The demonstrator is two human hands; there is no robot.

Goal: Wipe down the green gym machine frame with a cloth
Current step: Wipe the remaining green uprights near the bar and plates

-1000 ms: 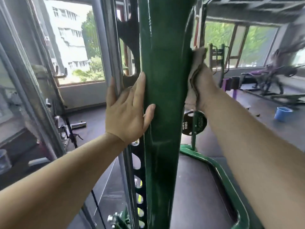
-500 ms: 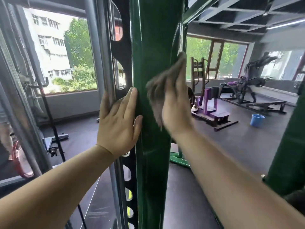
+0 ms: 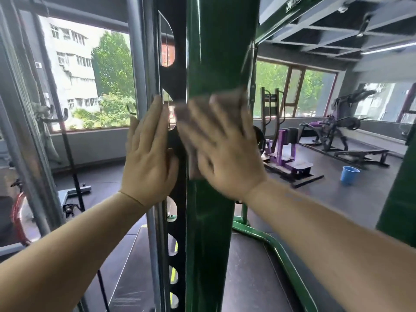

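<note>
**Cloth flat on the green post**

Your right hand point(image 3: 227, 152) presses the cloth point(image 3: 193, 122) flat against the green post point(image 3: 209, 233), fingers spread straight, blurred; the cloth lies under your palm and juts out past your fingertips. Just left of it, your left hand point(image 3: 149, 154) rests open on the black holed rail point(image 3: 176, 221). A blue bucket point(image 3: 349, 175) stands well off to the right.

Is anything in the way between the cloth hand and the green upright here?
Nothing visible. The right hand presses the cloth flat on the green upright. The left hand rests beside it on the black perforated strip, off the front face being wiped.
</note>
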